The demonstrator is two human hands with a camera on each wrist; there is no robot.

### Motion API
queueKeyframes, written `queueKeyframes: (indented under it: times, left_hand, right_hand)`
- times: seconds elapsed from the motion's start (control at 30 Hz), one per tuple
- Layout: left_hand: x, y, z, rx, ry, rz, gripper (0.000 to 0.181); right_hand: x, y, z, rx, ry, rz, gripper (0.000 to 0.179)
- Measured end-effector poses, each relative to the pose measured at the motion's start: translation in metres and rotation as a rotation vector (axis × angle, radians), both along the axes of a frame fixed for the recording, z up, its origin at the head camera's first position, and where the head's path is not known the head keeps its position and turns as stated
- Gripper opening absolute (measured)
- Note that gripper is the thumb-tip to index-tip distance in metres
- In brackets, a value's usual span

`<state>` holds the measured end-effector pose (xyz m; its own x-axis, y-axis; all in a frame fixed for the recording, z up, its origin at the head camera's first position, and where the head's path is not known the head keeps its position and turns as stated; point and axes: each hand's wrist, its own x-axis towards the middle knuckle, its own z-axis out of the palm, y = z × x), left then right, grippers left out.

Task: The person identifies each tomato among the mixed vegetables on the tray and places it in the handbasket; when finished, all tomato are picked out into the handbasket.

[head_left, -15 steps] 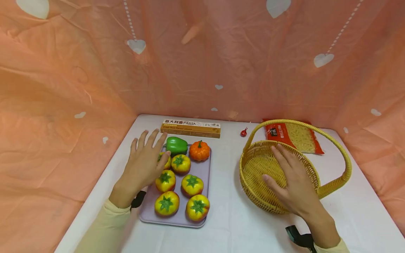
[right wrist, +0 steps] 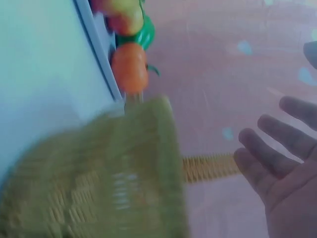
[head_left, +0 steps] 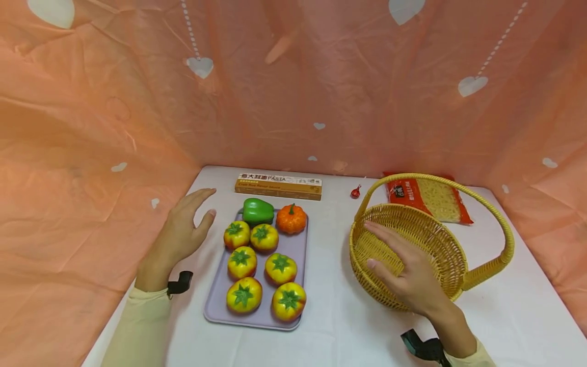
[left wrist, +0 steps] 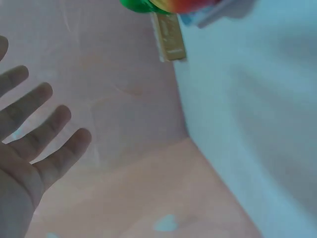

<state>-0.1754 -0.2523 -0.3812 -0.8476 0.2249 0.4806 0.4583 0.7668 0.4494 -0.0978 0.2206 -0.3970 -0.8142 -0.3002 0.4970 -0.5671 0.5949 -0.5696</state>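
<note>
My left hand (head_left: 176, 232), fingers extended and thumb apart, is just left of the lilac tray (head_left: 213, 306), holding nothing. On the tray lie several yellow-red, persimmon-like fruits (head_left: 244, 294) with green star-shaped tops, a green bell pepper (head_left: 258, 211) and a small orange pumpkin (head_left: 291, 218). My right hand (head_left: 408, 275) is over the near side of the yellow wicker basket (head_left: 367, 278), its fingers straight and overlapping the opening in the head view. The right wrist view shows that hand's fingers (right wrist: 267, 156) spread, with nothing in them, beside the blurred basket wall (right wrist: 99, 183).
A long pasta box (head_left: 278, 186) lies behind the tray. To its right is a tiny red object (head_left: 355, 192). Behind the basket lies a red packet (head_left: 440, 199) of pale yellow contents, partly covered by the tall basket handle (head_left: 497, 219). Peach curtains (head_left: 293, 102) enclose the white table (head_left: 325, 306).
My left hand has moved left, away from over the tray, uncovering the fruit at its left edge. The right hand has shifted a little left and toward me over the basket.
</note>
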Motion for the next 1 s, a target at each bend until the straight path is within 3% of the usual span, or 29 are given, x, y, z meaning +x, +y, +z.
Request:
queueKeyframes:
  times: [0.27,0.5,0.6,0.7,0.87,1.0]
  left_hand:
    - [-0.021,-0.012,-0.023,0.039,-0.101,0.041,0.043]
    - [-0.044,-0.018,-0.042,0.066,-0.293,0.063,0.041]
    - [-0.055,-0.018,-0.049,0.051,-0.38,0.045,0.041]
    - [-0.063,-0.017,-0.056,0.016,-0.419,-0.001,0.04]
    - [-0.069,-0.014,-0.063,-0.041,-0.486,-0.06,0.04]
    - [-0.073,-0.013,-0.061,-0.083,-0.551,-0.076,0.041]
  right_hand:
    - [-0.011,-0.039,-0.012,-0.028,-0.054,0.142,0.061]
    - [-0.018,-0.068,-0.026,-0.039,-0.112,0.236,0.055]
    - [-0.021,-0.077,-0.031,-0.056,-0.133,0.272,0.052]
    - [-0.025,-0.087,-0.035,-0.081,-0.171,0.322,0.05]
    - [-0.031,-0.102,-0.042,-0.117,-0.289,0.381,0.047]
    - [-0.04,-0.111,-0.051,-0.164,-0.337,0.422,0.047]
